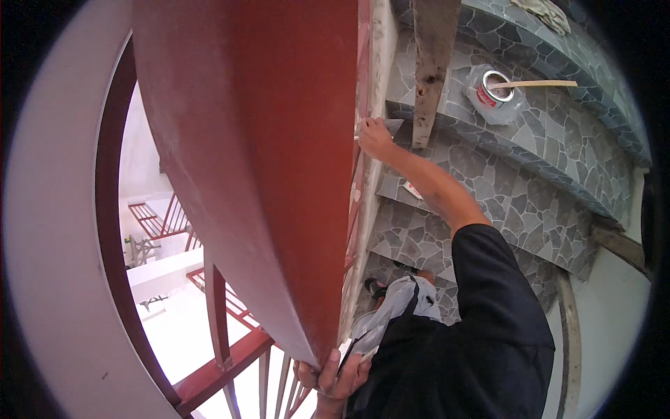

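A broad red-painted railing beam (300, 140) runs from the top of the view down toward me, its left side dull and greyish. At its near lower end, my left hand (335, 377) has its fingers wrapped around the edge. Something pale and dark shows by those fingers, too small to name. Farther up on the beam's right side, my right hand (375, 138) is closed on a flat grey blade-like piece (395, 126). That hand is against the red bars below the beam, and its fingertips are partly hidden.
Grey stone-patterned steps (481, 164) curve away on the right. An open paint can (495, 89) with a wooden stick (541, 83) stands on one, wrapped in clear plastic. A stained wooden post (433, 70) rises beside my right hand. Left lies a bright drop with red railings (157, 218).
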Motion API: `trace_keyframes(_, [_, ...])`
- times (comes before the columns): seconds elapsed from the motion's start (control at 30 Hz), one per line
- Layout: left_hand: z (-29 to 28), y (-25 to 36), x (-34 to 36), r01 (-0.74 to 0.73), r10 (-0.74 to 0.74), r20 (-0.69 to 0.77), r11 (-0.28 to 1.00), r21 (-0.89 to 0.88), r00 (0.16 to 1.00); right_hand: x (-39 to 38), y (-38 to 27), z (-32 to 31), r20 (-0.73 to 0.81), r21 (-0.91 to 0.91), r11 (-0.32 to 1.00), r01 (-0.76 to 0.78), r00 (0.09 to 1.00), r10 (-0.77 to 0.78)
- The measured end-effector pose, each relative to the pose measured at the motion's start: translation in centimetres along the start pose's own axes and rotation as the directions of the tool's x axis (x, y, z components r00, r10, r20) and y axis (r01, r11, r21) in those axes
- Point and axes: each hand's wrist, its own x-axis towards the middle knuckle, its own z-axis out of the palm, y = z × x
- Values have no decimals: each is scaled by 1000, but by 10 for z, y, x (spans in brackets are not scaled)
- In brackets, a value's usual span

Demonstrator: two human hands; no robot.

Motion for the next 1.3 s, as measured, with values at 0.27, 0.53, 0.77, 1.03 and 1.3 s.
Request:
trace_keyframes(0.27, [0, -2, -7, 3, -3, 3, 1000, -21, 1000, -13, -2, 28, -228, -142, 990, -7, 973, -26])
trace_keyframes(0.53, [-2, -2, -15, -9, 6, 52, 998, 63, 999, -5, -12, 25, 192, -382, 920, 88, 981, -14])
trace_keyframes(0.77, [-3, -1, -10, 58, -55, 72, 998, -37, 996, 1, -26, -2, 248, -373, 925, 74, 968, 22])
trace_keyframes(1.03, [0, -5, -26, 51, -48, 79, 998, -35, 996, -5, -16, 35, 110, -256, 966, -40, 991, 70])
trace_keyframes(1.3, [7, -8, -40, 53, -50, 78, 998, -34, 996, 9, -17, 11, 154, -184, 972, -143, 973, 173])
